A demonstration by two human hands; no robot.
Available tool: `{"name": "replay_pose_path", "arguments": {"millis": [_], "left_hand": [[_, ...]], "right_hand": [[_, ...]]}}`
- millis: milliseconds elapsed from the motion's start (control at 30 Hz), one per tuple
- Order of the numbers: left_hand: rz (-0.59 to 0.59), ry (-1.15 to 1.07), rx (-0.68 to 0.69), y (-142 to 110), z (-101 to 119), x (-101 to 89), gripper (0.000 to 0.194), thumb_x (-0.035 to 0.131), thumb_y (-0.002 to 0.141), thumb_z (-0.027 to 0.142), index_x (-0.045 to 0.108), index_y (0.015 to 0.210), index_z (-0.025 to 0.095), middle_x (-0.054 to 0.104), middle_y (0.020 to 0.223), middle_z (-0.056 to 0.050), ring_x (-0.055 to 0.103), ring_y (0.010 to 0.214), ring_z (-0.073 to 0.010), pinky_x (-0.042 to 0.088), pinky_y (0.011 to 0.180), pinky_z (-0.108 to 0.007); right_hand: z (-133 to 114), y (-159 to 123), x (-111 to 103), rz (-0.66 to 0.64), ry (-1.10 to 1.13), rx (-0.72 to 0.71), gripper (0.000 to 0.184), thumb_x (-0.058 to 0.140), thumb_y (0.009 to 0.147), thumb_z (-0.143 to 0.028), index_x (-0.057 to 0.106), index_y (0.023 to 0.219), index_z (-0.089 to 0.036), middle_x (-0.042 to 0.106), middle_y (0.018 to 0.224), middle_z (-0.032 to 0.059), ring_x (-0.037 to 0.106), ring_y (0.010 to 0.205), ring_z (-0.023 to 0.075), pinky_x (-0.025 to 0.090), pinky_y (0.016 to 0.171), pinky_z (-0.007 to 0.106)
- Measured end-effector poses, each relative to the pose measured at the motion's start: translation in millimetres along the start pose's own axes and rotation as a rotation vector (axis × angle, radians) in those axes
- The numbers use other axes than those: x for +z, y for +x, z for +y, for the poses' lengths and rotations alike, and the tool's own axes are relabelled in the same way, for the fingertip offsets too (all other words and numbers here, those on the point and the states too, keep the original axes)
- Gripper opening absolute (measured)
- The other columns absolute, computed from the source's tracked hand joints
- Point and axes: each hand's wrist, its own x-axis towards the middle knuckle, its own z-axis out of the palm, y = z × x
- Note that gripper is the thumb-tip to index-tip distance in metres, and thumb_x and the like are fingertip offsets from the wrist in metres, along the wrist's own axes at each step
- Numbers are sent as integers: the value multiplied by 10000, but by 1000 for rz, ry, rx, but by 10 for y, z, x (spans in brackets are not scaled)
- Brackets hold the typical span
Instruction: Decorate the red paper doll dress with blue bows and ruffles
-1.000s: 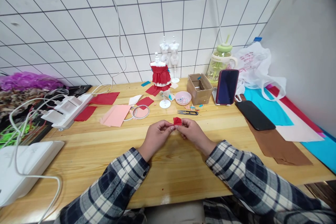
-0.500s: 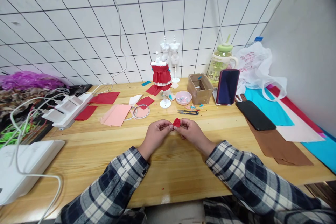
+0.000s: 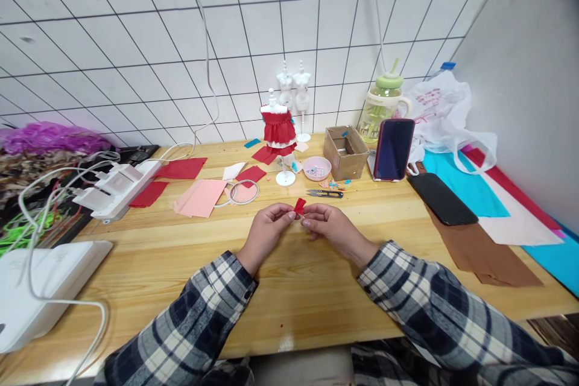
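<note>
Between my two hands is a small gathered piece of red fabric (image 3: 299, 206), held just above the wooden table. My left hand (image 3: 270, 226) pinches its left side between thumb and fingertips. My right hand (image 3: 332, 226) is closed at its right side, thumb and forefinger meeting at the cloth's edge. Beyond the hands lie black thread snips (image 3: 324, 193). A mini dress form wearing a red ruffled dress (image 3: 279, 132) stands behind, on a white base. Next to it is a pink bowl (image 3: 316, 169) of small beads.
A cardboard box (image 3: 346, 154), propped phone (image 3: 393, 149) and drink bottle (image 3: 384, 102) stand at the back right. A black phone (image 3: 442, 199) rests on brown fabric (image 3: 491, 259). At left are a hoop (image 3: 244, 192), peach fabric (image 3: 199, 199) and a power strip (image 3: 117, 190) with cables.
The red fabric has turned and is now pinched narrower, its top end fanning upward. My right hand has shifted slightly; its fingertips are re-placed on the cloth.
</note>
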Motion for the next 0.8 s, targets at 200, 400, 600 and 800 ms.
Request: {"name": "replay_pose_path", "arguments": {"millis": [200,400,600,800], "left_hand": [[-59,243,177,-43,39,-49,225,642,794,377,683,859,166,715,893,-83,645,854,-206,484,812,-322],[-440,752,603,-84,157,-127,200,523,872,294,699,946,237,719,959,-70,612,993,-206,357,1017,-397],[-618,995,766,-113,211,-133,309,485,866,170,674,1074,299,722,991,-26,588,1051,-182,265,1068,-372],[-635,1109,833,-135,175,-50,307,501,871,143,655,1084,302,705,1008,-7,579,1036,-161,230,1076,-353]], "right_hand": [[-101,-27,-166,-71,48,89,507,831,602,-298,595,1045,-220,656,753,-27,545,560,82,483,526,219],[-151,-16,-283,-243,-97,86,431,808,613,-272,578,964,-175,652,759,-11,579,607,104,450,523,206],[-139,29,-321,-389,-352,-58,325,759,657,-257,544,888,-179,640,724,-20,583,669,111,459,644,239],[-158,-2,-311,-467,-511,-127,207,634,711,-150,492,855,-194,583,756,-29,570,711,120,453,652,244]]}}
